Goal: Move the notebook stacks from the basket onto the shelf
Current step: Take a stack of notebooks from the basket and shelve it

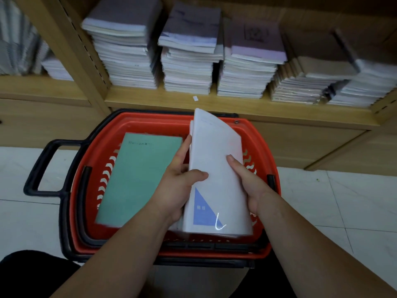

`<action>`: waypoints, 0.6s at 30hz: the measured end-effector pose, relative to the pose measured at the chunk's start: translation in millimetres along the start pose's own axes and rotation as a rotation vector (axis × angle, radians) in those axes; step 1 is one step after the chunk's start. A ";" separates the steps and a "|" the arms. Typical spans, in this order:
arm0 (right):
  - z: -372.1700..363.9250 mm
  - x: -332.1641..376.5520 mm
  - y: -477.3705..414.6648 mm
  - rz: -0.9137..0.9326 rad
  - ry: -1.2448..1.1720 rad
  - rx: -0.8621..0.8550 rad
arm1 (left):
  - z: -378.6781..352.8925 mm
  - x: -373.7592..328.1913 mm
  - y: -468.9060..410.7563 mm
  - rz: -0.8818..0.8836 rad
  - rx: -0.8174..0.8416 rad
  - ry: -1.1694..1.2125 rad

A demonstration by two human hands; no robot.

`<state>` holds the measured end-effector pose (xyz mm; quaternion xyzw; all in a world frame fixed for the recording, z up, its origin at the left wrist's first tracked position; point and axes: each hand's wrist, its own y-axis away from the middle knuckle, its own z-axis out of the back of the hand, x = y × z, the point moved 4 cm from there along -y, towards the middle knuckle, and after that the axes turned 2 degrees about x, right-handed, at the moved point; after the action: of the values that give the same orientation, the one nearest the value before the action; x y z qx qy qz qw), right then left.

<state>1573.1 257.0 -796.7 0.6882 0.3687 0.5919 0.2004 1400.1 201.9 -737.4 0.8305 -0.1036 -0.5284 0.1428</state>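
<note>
**White notebook stack (217,175) with a blue triangle on its cover: limp, smooth, held from both sides**

You have this stack of thin, paper-covered notebooks between both hands. It is tilted up on its long edge over the right half of the red plastic basket (150,120). Your left hand (180,186) grips the left edge, with the thumb across the cover and the fingers behind. Your right hand (249,183) clamps the right edge with the thumb on top; its fingers are hidden underneath. Both hands are closed on the stack.

Expect it to handle as soft, since the far end, beyond your grip, curls over. The covers look smooth, so single books may slide against each other and fan out if you squeeze only the top one. The weight is probably moderate, and nothing about it looks fragile. The best hold is at mid-length on both long edges, with your fingers under the lowest book and your thumbs pressing down.

To the left of your grip a green-covered notebook (139,177) lies flat in the basket; I cannot tell whether more lie under it. Beyond and above your grip runs the pale wooden shelf (171,102). Tall piles of notebooks (187,61) stand close together on it, so free board looks scarce.
</note>
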 end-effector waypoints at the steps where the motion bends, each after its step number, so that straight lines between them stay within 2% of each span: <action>1: -0.4 7.3 7.9 0.016 -0.019 0.003 | -5.1 -9.1 3.2 -0.006 0.027 0.004; 5: -6.2 48.6 43.2 0.070 -0.068 0.014 | -19.8 -55.8 13.4 -0.043 0.118 0.020; 12: -29.5 113.6 123.2 0.011 -0.217 0.020 | -43.5 -171.2 47.4 -0.016 0.199 0.067; 18: -71.0 195.6 218.6 0.120 -0.057 -0.030 | -74.0 -272.4 81.4 0.070 0.192 0.031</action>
<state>1569.2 249.6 -495.1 0.7225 0.3118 0.5886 0.1855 1351.0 222.9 -448.5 0.8444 -0.1805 -0.4977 0.0823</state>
